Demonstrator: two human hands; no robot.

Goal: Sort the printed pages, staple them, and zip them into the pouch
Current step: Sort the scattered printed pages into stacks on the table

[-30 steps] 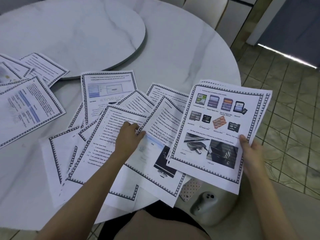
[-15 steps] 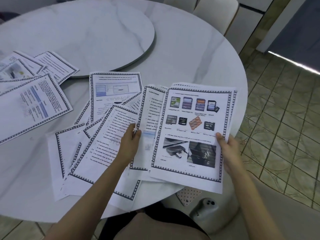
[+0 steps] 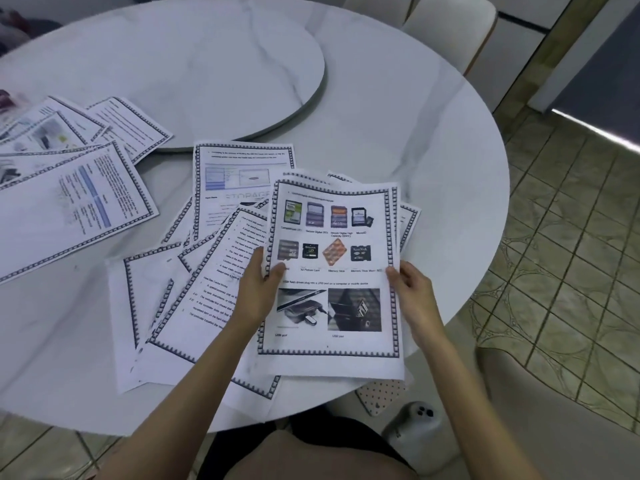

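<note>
A small stack of printed pages (image 3: 332,271), topped by a sheet with memory-card pictures, is held over the table's near edge. My right hand (image 3: 414,296) pinches its right edge, thumb on top. My left hand (image 3: 258,292) grips the stack's left edge, thumb on the top sheet. Several loose bordered pages (image 3: 194,289) fan out on the white marble table (image 3: 398,133) to the left of the stack, with another group of pages (image 3: 69,188) at the far left. No stapler or pouch shows itself.
A round raised turntable (image 3: 194,64) sits in the table's middle. A spotted phone (image 3: 379,396) pokes out below the stack at the table edge. A grey device (image 3: 420,433) lies on the seat beside me. White chairs (image 3: 450,32) stand behind the table; tiled floor lies right.
My right hand carried the picture-topped stack leftward over the fanned pages. My left hand left the loose sheets and took hold of the stack's left edge.
</note>
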